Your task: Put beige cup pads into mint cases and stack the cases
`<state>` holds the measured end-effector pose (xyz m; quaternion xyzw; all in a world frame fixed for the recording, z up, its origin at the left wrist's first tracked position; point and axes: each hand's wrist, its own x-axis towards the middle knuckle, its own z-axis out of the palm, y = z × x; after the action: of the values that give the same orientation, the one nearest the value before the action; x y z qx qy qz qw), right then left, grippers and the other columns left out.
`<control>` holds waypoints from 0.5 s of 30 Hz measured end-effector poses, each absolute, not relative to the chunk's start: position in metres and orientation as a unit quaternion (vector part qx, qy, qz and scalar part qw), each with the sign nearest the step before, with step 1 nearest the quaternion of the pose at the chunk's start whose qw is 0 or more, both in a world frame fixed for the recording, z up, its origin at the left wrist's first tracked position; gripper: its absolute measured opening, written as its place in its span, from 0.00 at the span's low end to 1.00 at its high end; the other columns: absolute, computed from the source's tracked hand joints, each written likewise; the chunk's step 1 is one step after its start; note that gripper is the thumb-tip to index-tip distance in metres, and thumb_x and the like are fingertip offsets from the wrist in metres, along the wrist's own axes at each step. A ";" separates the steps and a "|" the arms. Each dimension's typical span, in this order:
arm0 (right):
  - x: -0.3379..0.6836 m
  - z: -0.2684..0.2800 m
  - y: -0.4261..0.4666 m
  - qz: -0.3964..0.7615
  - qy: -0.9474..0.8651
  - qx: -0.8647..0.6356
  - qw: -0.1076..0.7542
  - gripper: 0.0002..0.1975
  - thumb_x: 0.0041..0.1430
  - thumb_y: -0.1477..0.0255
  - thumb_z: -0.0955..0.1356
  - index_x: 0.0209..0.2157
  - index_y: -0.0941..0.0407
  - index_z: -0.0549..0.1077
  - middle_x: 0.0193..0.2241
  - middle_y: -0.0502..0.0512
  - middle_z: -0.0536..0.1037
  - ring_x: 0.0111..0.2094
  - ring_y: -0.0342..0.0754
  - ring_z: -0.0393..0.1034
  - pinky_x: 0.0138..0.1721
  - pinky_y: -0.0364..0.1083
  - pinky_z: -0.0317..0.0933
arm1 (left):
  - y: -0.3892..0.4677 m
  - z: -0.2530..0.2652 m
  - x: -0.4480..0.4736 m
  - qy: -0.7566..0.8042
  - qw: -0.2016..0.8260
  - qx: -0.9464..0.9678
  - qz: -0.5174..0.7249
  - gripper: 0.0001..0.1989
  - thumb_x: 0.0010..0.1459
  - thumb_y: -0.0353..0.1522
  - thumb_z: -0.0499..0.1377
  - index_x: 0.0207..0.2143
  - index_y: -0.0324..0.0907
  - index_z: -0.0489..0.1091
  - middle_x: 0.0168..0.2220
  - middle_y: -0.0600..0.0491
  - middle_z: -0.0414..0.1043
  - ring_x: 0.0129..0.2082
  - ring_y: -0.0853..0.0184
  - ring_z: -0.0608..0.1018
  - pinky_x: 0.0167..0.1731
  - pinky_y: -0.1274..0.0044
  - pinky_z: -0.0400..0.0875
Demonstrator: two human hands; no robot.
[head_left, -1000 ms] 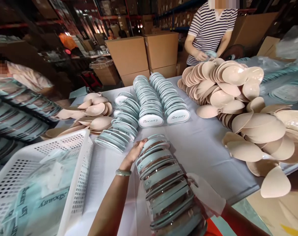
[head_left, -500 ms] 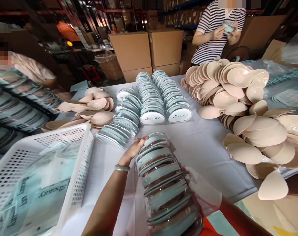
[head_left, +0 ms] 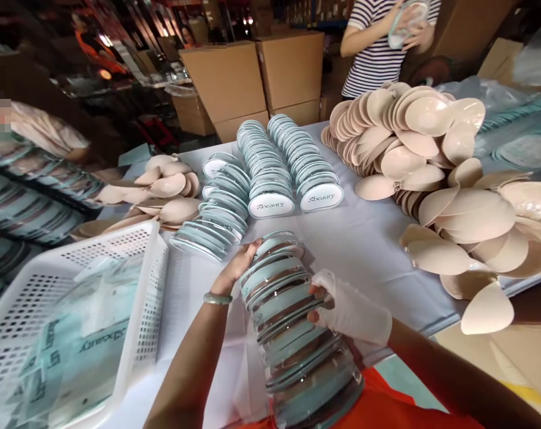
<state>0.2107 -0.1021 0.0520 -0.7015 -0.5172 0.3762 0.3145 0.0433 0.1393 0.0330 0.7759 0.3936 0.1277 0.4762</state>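
Head view: raising the right hand (head_left: 353,310) to the flank of the oval cases (head_left: 288,333)

Braces the far left edge of the row with the left hand (head_left: 239,262), fingers bent against the end cases; cannot tell how tightly, with the undersides hidden. Brings the other hand, in a white glove with bare fingertips, up from low on the right side to about mid-row, all within the last half second. Shows its fingers half curled and parted, close to the case edges, with nothing visibly pinched; cannot tell whether in firm contact.

Leaves, by judgement, less support along the near right flank and more control around the middle of the row. Keeps the teal-trimmed clear cases lengthwise toward the body, near end by a red garment (head_left: 395,402).

Wears a green bangle (head_left: 217,298) at the left wrist. Includes, farther out on the white-covered table (head_left: 337,250), two straight rows (head_left: 270,205) with front cards printed "beauty", and a slumped row (head_left: 223,220) just left of them. Shows a white perforated basket (head_left: 118,243) of teal printed bags (head_left: 87,357) at far left, and heaped beige moulded cups (head_left: 476,214) at right. Beyond those, includes a co-worker in a striped shirt (head_left: 375,62), holding up a clear case (head_left: 407,27).
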 end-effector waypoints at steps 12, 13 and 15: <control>0.203 0.086 -0.091 0.293 -0.635 -0.704 0.124 0.16 0.49 0.82 0.66 0.42 0.56 0.70 0.49 0.59 0.68 0.50 0.56 0.64 0.46 0.55 0.65 | 0.138 0.035 0.042 0.395 0.484 0.771 0.123 0.32 0.62 0.55 0.43 0.37 0.40 0.76 0.38 0.46 0.81 0.45 0.53 0.78 0.51 0.67 0.72; 0.205 0.082 -0.095 0.294 -0.632 -0.701 0.149 0.18 0.49 0.82 0.65 0.43 0.56 0.70 0.50 0.59 0.68 0.51 0.56 0.64 0.48 0.55 0.65 | 0.138 0.034 0.041 0.396 0.482 0.772 0.125 0.33 0.62 0.55 0.43 0.36 0.40 0.76 0.38 0.46 0.81 0.45 0.53 0.78 0.51 0.67 0.72; 0.213 0.067 -0.111 0.344 -0.594 -0.684 0.246 0.19 0.50 0.80 0.66 0.45 0.55 0.70 0.52 0.58 0.69 0.53 0.54 0.65 0.52 0.53 0.65 | 0.139 0.033 0.041 0.396 0.483 0.771 0.127 0.32 0.62 0.55 0.43 0.35 0.40 0.75 0.37 0.47 0.81 0.44 0.53 0.79 0.51 0.67 0.73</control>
<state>0.2134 -0.1115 0.0667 -0.6843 -0.5940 0.3439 0.2463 0.0413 0.1391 0.0328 0.7708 0.3959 0.1270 0.4826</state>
